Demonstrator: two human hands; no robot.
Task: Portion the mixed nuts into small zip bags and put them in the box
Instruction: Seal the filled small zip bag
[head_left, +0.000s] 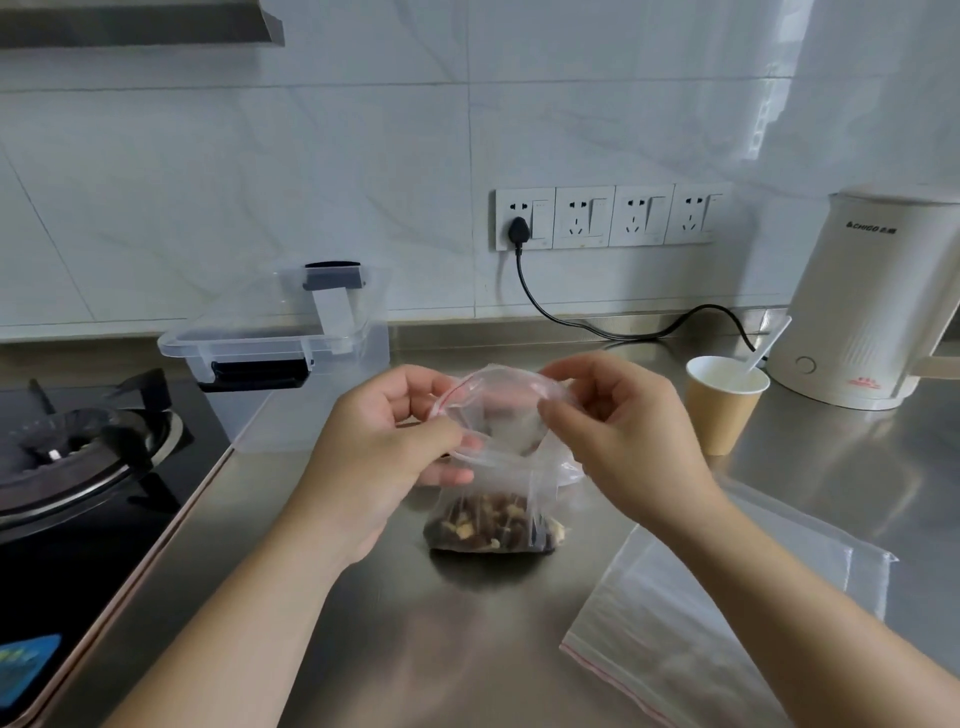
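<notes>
A clear zip bag (493, 467) with mixed nuts (488, 525) in its bottom stands on the steel counter, its mouth held wide. My left hand (379, 441) pinches the left side of the rim. My right hand (618, 421) pinches the right side. The clear plastic box (280, 353) with black latches stands behind and to the left, its lid tilted up. A pile of empty zip bags (727, 618) lies flat at the lower right.
A paper cup (724, 405) with a white spoon stands to the right, beside a white kettle (872, 296) whose black cord runs to the wall sockets (608, 218). A gas hob (78, 447) fills the left side.
</notes>
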